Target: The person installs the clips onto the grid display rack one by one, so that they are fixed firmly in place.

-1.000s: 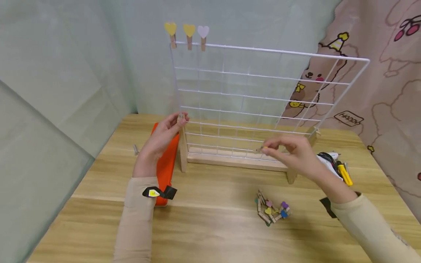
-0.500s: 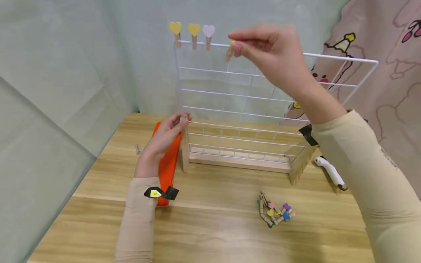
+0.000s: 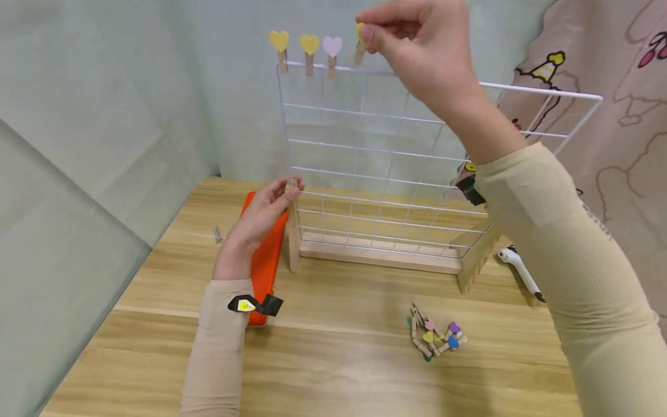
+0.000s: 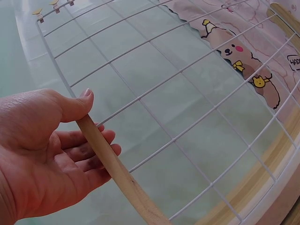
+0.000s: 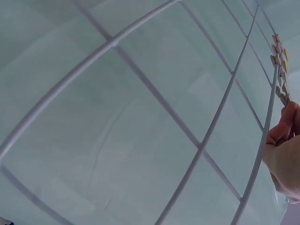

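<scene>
R hand pinched a yellow-heart peg by the top rail (contact unclear) of the wire grid, right of three clipped pegs, & L hand grasped the wooden post on the grid's left, w/ a peg pile nearer.

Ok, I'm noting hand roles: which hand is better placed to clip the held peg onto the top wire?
Likely the right hand: it pinches the peg near the top wire, while the left hand holds the wooden upright lower down.
</scene>
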Tool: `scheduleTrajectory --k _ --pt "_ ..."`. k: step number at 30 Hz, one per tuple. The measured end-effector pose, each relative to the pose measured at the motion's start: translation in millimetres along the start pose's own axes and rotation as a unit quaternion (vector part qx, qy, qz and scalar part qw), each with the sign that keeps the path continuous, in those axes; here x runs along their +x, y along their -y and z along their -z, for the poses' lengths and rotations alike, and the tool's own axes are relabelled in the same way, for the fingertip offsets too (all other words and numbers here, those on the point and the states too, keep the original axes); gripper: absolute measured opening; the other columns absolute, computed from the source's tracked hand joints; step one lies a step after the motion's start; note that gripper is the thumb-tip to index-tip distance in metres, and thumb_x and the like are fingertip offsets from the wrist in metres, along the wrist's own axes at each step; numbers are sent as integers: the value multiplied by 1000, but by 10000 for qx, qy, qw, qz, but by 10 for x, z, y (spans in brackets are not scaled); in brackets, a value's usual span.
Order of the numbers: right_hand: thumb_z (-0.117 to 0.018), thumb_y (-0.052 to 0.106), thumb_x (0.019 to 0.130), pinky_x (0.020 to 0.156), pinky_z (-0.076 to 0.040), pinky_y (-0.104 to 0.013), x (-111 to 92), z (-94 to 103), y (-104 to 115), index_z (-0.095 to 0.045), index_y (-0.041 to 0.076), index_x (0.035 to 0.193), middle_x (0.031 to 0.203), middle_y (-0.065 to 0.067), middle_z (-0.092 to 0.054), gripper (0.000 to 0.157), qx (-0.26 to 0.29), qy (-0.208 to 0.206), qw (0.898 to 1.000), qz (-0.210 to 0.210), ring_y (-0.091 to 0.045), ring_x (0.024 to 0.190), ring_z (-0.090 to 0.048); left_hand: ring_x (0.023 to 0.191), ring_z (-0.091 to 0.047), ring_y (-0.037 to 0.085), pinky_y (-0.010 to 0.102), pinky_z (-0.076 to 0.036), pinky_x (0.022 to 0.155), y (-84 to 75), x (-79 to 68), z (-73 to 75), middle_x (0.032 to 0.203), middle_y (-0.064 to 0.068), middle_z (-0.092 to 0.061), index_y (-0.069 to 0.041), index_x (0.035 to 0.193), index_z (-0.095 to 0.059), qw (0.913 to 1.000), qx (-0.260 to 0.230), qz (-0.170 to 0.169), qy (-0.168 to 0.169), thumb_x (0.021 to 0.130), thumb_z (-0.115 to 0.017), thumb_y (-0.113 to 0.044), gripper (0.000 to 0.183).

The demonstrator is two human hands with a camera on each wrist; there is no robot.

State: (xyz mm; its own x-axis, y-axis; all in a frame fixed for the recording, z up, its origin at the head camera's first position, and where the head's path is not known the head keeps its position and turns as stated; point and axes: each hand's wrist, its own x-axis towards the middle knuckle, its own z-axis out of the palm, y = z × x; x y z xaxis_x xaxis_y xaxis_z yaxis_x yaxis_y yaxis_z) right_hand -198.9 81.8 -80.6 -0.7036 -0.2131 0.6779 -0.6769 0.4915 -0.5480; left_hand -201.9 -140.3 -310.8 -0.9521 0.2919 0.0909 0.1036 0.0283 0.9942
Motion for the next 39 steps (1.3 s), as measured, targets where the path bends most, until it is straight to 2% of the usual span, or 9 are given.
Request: scheduleTrajectory --k 4,15,22,28,31,34,37,39 --pt "-63 14 78 59 -42 -18 2 -29 -22 -69 3 86 76 3 -65 15 -5 37 10000 89 -10 66 -58 120 -37 12 34 -24 103 -4 0 8 130 2 -42 -14 131 -36 10000 -32 -26 -5 84 -51 -39 55" --pt "-59 22 81 57 -42 -17 -40 -15 -61 -69 8 90 86 -4 -65 20 -930 401 9948 107 -8 67 -58 120 -37 13 34 -24 104 -9 8 -37 129 2 -43 -13 130 -37 9999 -121 -36 89 84 -51 -38 54" --pt "-60 23 80 62 -44 -16 -46 0 -47 -68 10 95 90 -3 -64 21 -825 629 9946 -28 -5 72 -59 121 -35 12 34 -23 104 -13 3 -32 130 1 -42 -14 130 -37 9999 -102 20 71 85 -51 -38 53" --pt "-59 30 80 60 -39 -17 -96 49 -45 -63 15 107 89 1 -62 31 -988 711 9925 55 -5 71 -55 121 -36 13 34 -24 104 -21 2 -22 130 2 -42 -12 130 -36 9999 -148 19 10 85 -51 -38 54" --pt "-60 28 80 61 -39 -16 -189 114 -51 -62 13 107 90 0 -61 31 -962 596 9928 387 -6 71 -53 120 -37 13 34 -24 104 -24 8 -22 130 2 -42 -12 130 -37 9999 -166 28 8 84 -52 -38 55" --pt "-63 19 79 63 -41 -15 -370 165 -97 -65 7 101 89 -3 -63 25 -813 541 9913 887 -6 71 -53 120 -37 13 34 -24 104 -31 19 -23 130 2 -42 -13 130 -37 9998 -175 26 34 84 -52 -38 55" --pt "-64 11 78 62 -42 -14 -649 174 -254 -66 4 94 82 -4 -64 18 -755 695 9829 1531 -5 68 -53 120 -36 13 33 -24 104 -42 34 -24 130 1 -42 -14 130 -37 9998 -174 3 71 84 -52 -38 55" --pt "-66 7 76 61 -42 -14 -895 154 -422 -66 4 92 79 -2 -64 16 -759 869 9782 1727 -4 66 -52 120 -36 13 33 -24 104 -52 36 -29 130 1 -42 -14 130 -37 9998 -171 3 88 84 -52 -38 55"
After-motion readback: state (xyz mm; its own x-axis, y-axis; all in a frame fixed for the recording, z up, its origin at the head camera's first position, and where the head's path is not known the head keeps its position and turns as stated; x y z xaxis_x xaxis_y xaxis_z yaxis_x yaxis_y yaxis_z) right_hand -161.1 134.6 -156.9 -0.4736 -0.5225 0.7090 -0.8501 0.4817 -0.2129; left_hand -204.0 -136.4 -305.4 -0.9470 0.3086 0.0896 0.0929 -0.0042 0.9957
